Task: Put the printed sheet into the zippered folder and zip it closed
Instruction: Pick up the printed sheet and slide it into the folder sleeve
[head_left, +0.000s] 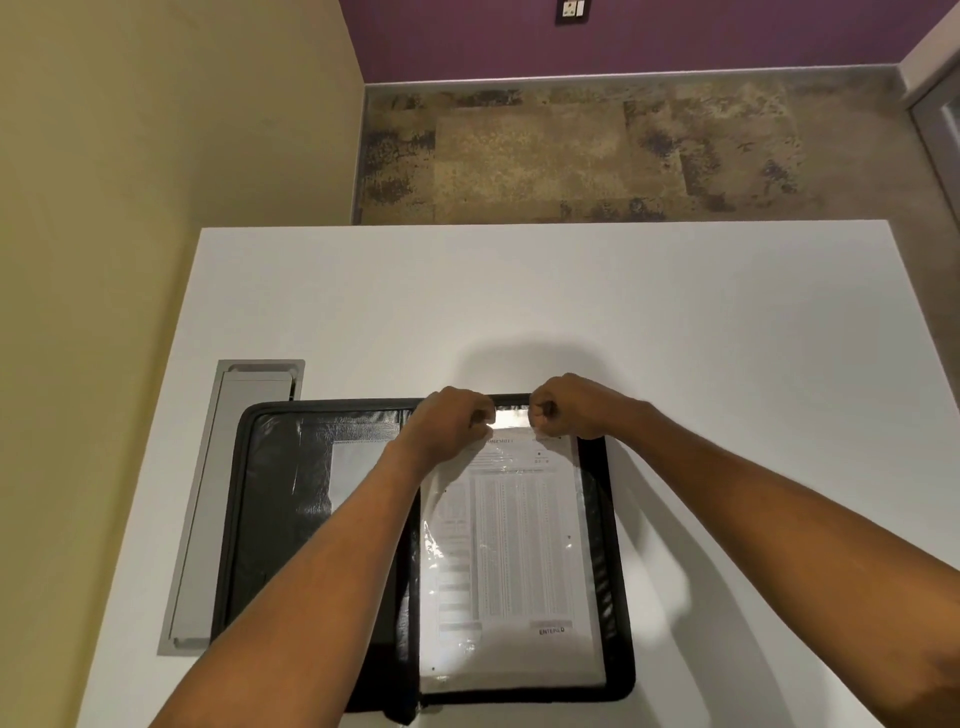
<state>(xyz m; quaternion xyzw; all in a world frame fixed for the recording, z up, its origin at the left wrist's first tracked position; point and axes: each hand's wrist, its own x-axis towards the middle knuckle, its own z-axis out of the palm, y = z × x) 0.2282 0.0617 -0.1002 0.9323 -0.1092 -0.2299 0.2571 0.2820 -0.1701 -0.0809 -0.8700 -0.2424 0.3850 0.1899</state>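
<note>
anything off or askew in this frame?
Nothing spilled or damaged. Minor: the open zippered folder lies partly over the grey cable hatch in the table, and the clear sleeve over the printed sheet is wrinkled; the left hand and right hand pinch its top edge.

Folder (291, 493) lies open on the table (675, 338), toward the near edge, left of centre. Hatch (218, 493) is set in the table at the folder's left; the folder's left edge overlaps it. Sheet (514, 545) lies in a sleeve (511, 418) on the folder's right half. Left hand (447, 421) and right hand (571, 408) pinch the sleeve's far edge, side by side, apart.
</note>
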